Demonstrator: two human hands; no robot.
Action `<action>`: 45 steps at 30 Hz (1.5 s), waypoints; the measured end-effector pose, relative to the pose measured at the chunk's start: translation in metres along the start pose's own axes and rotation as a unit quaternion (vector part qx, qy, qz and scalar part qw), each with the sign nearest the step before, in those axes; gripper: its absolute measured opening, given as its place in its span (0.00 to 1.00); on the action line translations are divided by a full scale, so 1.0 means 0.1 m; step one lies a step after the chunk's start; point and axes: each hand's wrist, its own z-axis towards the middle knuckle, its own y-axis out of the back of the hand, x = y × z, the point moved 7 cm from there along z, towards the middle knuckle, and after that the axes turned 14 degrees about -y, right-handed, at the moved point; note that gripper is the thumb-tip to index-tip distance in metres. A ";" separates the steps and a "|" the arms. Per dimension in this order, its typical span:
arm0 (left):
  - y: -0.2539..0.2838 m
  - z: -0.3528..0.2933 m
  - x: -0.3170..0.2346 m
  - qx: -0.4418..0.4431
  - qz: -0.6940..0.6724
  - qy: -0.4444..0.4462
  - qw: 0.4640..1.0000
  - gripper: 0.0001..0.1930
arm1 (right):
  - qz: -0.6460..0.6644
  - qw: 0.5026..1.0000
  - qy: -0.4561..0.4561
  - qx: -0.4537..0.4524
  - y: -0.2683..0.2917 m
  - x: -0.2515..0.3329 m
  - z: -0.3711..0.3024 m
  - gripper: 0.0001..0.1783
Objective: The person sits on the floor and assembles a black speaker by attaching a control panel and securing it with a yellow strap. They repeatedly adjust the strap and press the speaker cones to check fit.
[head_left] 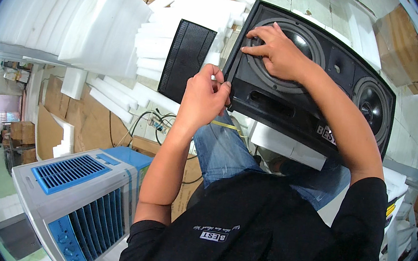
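Note:
A black speaker cabinet (297, 127) lies tilted in front of me with its front facing up. It has two round woofers, a left woofer (304, 41) and a right woofer (367, 112), with a small tweeter horn (337, 69) between them. My right hand (280, 51) reaches across the cabinet, its fingers spread over the left woofer and toward the cabinet's left edge. At the cabinet's near left corner, my left hand (205, 93) is closed in a pinch against the edge. Whatever sits between those fingertips is hidden.
A black rectangular panel (185, 63) leans on white foam strips (151, 46) to the left. Large foam blocks (107, 26) stand farther left. A blue and white air cooler (77, 203) is at the lower left, near cables (156, 119) and flattened cardboard (83, 121). A cardboard box (404, 47) stands far right.

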 end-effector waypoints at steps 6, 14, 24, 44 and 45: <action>0.02 0.00 -0.07 -0.006 0.029 -0.019 0.999 0.08 | -0.010 0.999 0.023 -0.024 0.00 0.15 -0.10 0.28; -0.03 0.04 0.03 0.022 -0.063 0.003 0.998 0.08 | 0.040 0.998 0.045 -0.035 -0.02 0.24 -0.11 0.26; -0.12 0.01 0.11 0.032 -0.272 0.061 0.960 0.08 | 0.082 0.994 0.057 -0.043 -0.02 0.19 -0.08 0.26; 0.07 0.41 -0.15 0.145 0.243 0.082 0.955 0.18 | 0.134 0.985 0.020 0.110 -0.07 0.33 0.23 0.13; 0.05 0.43 -0.17 0.159 0.244 0.091 0.952 0.18 | 0.136 0.988 0.018 0.071 -0.08 0.29 0.29 0.09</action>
